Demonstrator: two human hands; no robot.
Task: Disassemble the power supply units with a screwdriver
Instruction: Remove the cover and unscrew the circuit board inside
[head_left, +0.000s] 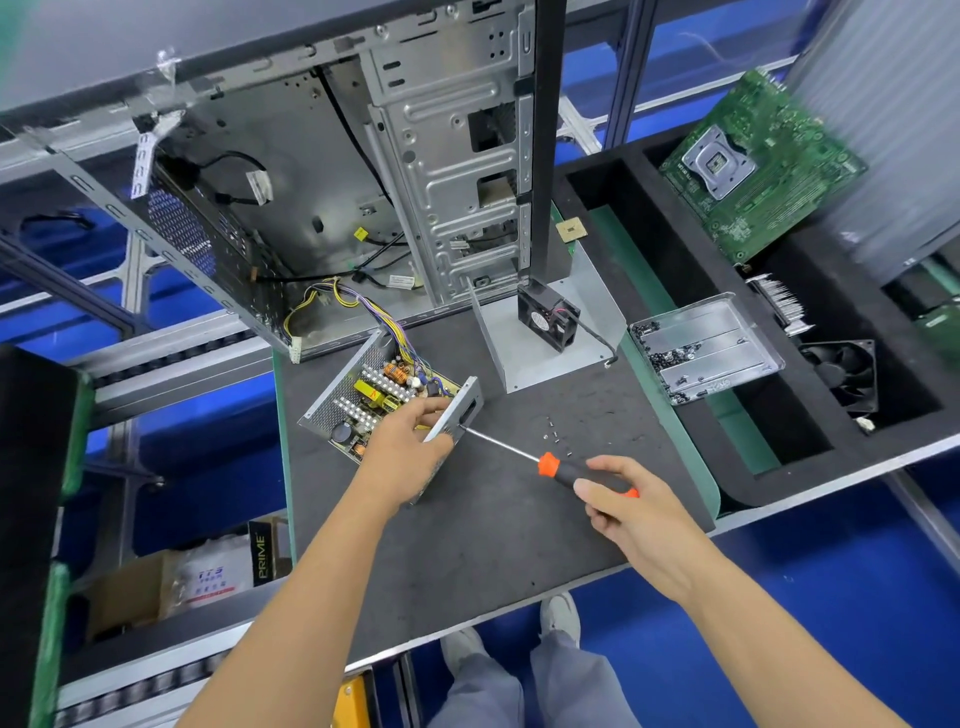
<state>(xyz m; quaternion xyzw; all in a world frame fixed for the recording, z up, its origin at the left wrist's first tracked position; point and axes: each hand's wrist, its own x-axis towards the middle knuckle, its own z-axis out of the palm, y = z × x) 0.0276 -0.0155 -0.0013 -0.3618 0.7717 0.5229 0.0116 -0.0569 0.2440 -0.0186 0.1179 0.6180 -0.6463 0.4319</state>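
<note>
An opened power supply unit (358, 397) lies on the dark mat, its circuit board, coils and coloured wires exposed. My left hand (408, 447) grips its near metal end wall, fingers curled over the rim. My right hand (631, 501) holds a screwdriver (558, 465) with an orange and black handle. The thin shaft runs up-left, and its tip touches the outer face of that end wall. A few loose screws (553, 431) lie on the mat just beyond the shaft.
A bare computer case (322, 171) stands behind the unit. A grey metal cover (545, 338) with a black fan (548, 317) sits at centre right. A metal tray of screws (706, 345) rests beside foam bins holding a green motherboard (758, 166) and another fan (844, 374).
</note>
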